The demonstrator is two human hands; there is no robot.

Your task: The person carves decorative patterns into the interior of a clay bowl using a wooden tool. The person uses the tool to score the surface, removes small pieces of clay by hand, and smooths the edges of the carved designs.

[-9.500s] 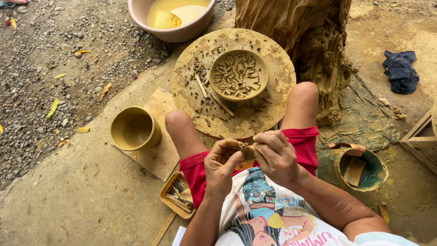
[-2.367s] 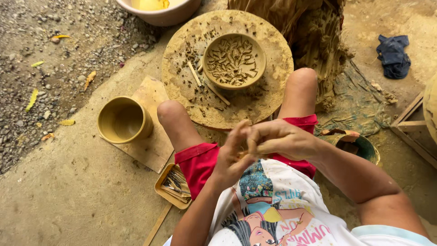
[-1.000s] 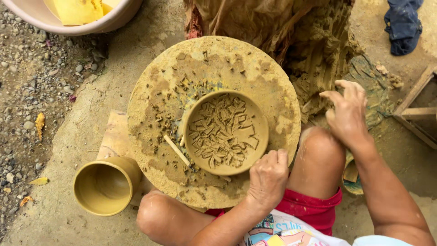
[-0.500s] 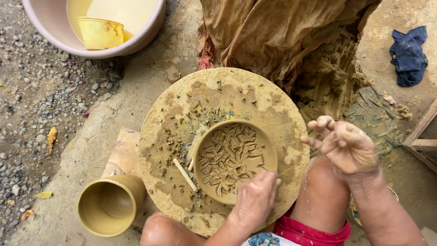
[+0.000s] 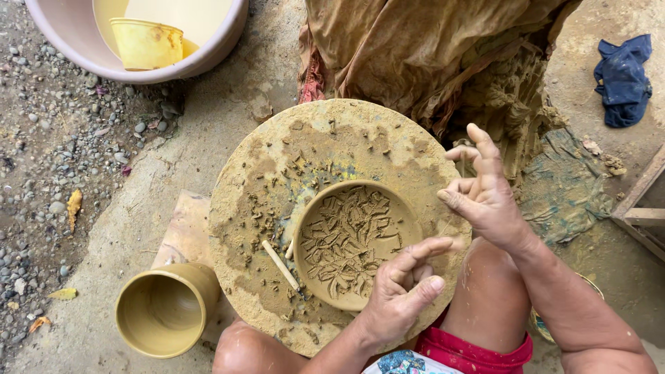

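A shallow round clay dish with a leaf pattern carved into its floor [image 5: 357, 242] sits right of centre on a round, clay-caked turntable board [image 5: 277, 166], which lies on the ground between the person's bare knees. The left hand [image 5: 402, 294] rests at the dish's near right rim, its forefinger stretched out along the edge and the thumb tucked beneath it; the fingers are drawn close together, but whether they pinch anything cannot be told. The right hand [image 5: 485, 190] hovers just right of the dish, over the board's right edge, its fingers loosely spread and bent, holding nothing.

A short pale stick [image 5: 280, 265] lies on the board just left of the dish, among scattered clay crumbs. Near and left of the board, a tan cylindrical clay pot [image 5: 166, 310] lies on its side on a flat board piece. At the far left, a pink plastic basin [image 5: 228, 31] of muddy water holds a yellow plastic tub [image 5: 147, 43]. A mud-stained brown cloth [image 5: 415, 48] is heaped beyond the turntable, and a crumpled dark blue rag [image 5: 623, 79] lies at the far right. Gravel covers the ground to the left.
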